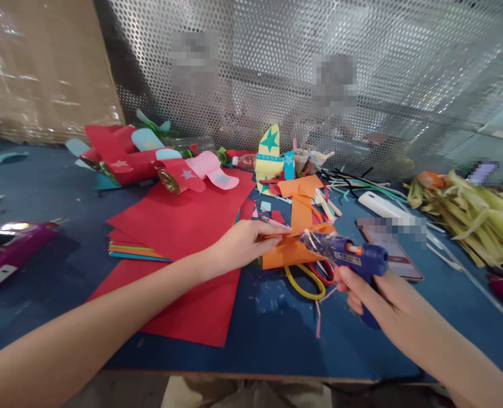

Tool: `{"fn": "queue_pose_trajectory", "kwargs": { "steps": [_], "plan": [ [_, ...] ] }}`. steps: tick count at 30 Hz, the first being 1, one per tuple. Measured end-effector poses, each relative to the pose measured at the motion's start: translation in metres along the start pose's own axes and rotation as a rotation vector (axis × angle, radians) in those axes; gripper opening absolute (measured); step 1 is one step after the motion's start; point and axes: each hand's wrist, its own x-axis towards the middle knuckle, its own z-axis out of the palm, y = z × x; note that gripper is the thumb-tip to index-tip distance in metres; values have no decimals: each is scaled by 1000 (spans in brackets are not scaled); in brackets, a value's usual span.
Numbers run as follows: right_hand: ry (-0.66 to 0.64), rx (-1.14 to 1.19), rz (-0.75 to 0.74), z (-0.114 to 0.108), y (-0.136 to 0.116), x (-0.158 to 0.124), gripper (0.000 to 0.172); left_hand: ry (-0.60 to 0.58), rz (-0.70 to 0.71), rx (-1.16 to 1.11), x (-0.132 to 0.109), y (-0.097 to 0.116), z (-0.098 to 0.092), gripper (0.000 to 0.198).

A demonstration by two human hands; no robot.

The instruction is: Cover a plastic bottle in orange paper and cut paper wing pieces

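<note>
My right hand grips a blue hot glue gun by its handle, with a glue stick visible in its body. The gun's nozzle, covered in stringy glue, points left at a sheet of orange paper. At the paper's upper edge, my left hand is closed, thumb and fingers pinching it. Something is under or inside the orange paper, but I cannot make it out. Scissors with yellow and red handles lie partly beneath the paper. Red paper sheets are stacked under my left forearm.
Paper-wrapped bottle crafts and a yellow paper rocket shape stand at the back, before a perforated metal panel. A tablet or phone, a white tool and corn husks lie right. A purple glue gun lies left.
</note>
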Motion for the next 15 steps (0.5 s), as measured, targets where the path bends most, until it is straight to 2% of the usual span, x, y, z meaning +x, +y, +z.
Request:
{"fn": "queue_pose_trajectory", "kwargs": {
  "steps": [5, 9, 15],
  "plan": [
    [51, -105, -60, -2, -8, -1, 53, 16, -11, -9, 0, -3, 1, 35],
    [17, -107, -84, 5, -20, -2, 52, 32, 1, 44, 1, -4, 2, 34],
    [46, -167, 17, -7, -6, -2, 57, 33, 12, -7, 0, -4, 2, 34]
  ]
}}
